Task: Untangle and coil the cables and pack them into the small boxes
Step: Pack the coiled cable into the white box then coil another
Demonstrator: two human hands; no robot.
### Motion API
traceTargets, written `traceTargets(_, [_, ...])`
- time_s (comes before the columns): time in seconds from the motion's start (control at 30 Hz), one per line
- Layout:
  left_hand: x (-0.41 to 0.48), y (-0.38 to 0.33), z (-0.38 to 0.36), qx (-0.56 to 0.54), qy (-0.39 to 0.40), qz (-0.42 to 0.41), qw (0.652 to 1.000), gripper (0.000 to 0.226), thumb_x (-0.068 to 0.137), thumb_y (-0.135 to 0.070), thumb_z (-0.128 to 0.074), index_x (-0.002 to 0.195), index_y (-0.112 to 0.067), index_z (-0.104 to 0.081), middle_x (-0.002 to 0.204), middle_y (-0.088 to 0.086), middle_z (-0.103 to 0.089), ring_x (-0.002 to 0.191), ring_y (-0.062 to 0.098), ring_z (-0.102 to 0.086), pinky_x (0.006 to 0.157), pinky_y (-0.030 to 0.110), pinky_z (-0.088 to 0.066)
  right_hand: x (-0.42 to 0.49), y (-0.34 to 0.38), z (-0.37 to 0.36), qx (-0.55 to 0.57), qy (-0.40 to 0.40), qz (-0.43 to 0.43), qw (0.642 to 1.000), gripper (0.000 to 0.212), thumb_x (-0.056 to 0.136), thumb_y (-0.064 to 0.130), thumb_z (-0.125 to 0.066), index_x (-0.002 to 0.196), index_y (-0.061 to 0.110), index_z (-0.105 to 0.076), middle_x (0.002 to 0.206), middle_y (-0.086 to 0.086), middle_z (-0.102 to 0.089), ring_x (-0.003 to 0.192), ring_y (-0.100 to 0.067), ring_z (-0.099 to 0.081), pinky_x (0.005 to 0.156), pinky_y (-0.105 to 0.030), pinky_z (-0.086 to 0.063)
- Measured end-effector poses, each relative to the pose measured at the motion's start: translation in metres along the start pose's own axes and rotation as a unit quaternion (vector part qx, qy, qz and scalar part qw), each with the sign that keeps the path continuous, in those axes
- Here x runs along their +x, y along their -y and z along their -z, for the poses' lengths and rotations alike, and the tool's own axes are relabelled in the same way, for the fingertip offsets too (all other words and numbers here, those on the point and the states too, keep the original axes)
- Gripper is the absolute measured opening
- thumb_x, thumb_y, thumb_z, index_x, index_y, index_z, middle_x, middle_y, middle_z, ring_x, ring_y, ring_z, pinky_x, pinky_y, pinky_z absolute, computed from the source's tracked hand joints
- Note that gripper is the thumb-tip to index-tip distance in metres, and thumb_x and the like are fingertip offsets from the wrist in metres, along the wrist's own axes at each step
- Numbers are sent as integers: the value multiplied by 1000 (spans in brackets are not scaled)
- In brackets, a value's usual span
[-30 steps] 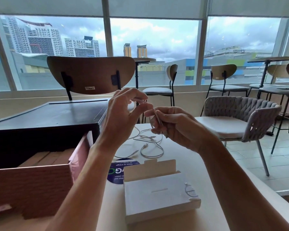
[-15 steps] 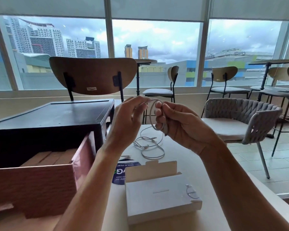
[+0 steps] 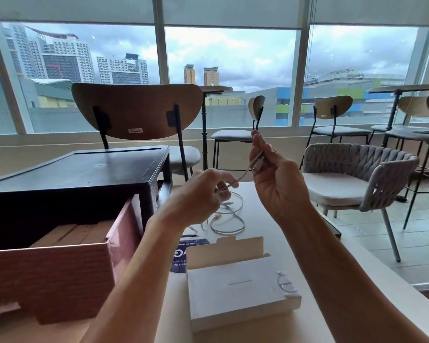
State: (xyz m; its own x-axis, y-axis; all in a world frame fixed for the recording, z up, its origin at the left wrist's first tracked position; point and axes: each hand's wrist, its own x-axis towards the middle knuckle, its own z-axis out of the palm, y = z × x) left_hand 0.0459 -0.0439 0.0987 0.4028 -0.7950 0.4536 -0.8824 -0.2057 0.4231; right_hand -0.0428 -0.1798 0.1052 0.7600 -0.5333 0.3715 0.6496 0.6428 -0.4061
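Note:
A thin white cable (image 3: 243,175) stretches between my two hands above the table. My right hand (image 3: 270,179) is raised and pinches one end of it, held upright between fingers and thumb. My left hand (image 3: 203,194) sits lower and grips the cable's other part with curled fingers. Below the hands, more white cable (image 3: 229,219) lies in loose loops on the white table (image 3: 357,280). A small white box (image 3: 233,290) lies near me with its flap open; a small wire tie (image 3: 285,284) rests on its right side.
A reddish-brown carton (image 3: 50,278) holding wooden pieces stands at the left, with a black box (image 3: 72,179) behind it. A blue round sticker (image 3: 181,256) lies on the table. A wooden chair (image 3: 136,110) and a grey woven chair (image 3: 357,179) stand beyond the table.
My hands were together shaping a loop of cable. They have drawn apart: the right hand rose with one end, the left dropped toward the table, and the cable is pulled straight.

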Motion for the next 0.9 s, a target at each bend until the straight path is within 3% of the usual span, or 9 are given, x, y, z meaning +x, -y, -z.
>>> traceTargets(0.13, [0,-1,5,15,47,0,999,19,95,-15,-66,110,-25,-72,96,-8,-68,88,2,-63,72,14,-49,-1,-5,4,-167,-64,92,979,25,97,-3,-50,117,-7,-64,108,-20,-71,90,-21,-70,67,-17,-55])
traceTargets(0.2, [0,0,9,25,40,-10,999,16,94,-15,-67,106,-22,-75,97,-5,-71,87,1,-65,66,6,-47,-2,-6,5,-289,-79,143,943,23,99,-5,-46,107,2,-67,106,-15,-73,100,-20,-71,84,-23,-56])
traceTargets(0.27, [-1,1,16,13,1,-30,999,12,93,-15,-69,100,-19,-77,91,-9,-73,83,-4,-66,67,2,-45,-3,-6,7,-391,-75,153,904,24,101,-3,-43,105,8,-64,104,-9,-74,101,-17,-71,90,-25,-55])
traceTargets(0.4, [0,-3,24,-38,-62,-72,995,12,91,-11,-70,91,-21,-76,86,-14,-74,83,-6,-68,80,8,-51,-3,-2,8,-534,-33,122,836,22,103,2,-41,118,3,-57,104,-6,-74,95,-10,-72,87,-21,-55])
traceTargets(0.53, [0,-7,25,-44,-136,-97,985,8,92,-20,-69,90,-25,-75,84,-17,-72,82,-5,-67,77,15,-53,-9,0,2,-584,48,70,807,17,104,3,-40,108,6,-56,92,-6,-75,78,-8,-73,72,-10,-51])
traceTargets(0.7, [-2,-9,30,-32,-232,-106,966,6,90,-26,-71,85,-30,-72,85,-17,-67,84,-1,-63,69,6,-43,-9,-3,0,-582,127,-1,804,23,104,5,-40,112,2,-62,87,-7,-76,65,-15,-62,63,-15,-46])
traceTargets(0.83, [-4,-11,33,-39,-282,-110,952,19,86,-32,-75,76,-43,-64,81,-21,-64,86,4,-62,71,5,-39,-12,-4,-4,-525,160,-32,835,27,104,4,-37,110,2,-63,81,-8,-73,77,-29,-51,77,-38,-38])
traceTargets(0.9, [-4,-8,34,-42,-302,-99,947,9,84,-37,-75,79,-36,-69,82,-21,-64,86,6,-62,74,9,-42,-14,-3,-5,-494,170,-50,851,29,104,4,-35,114,0,-62,76,-7,-70,78,-28,-49,72,-30,-41])
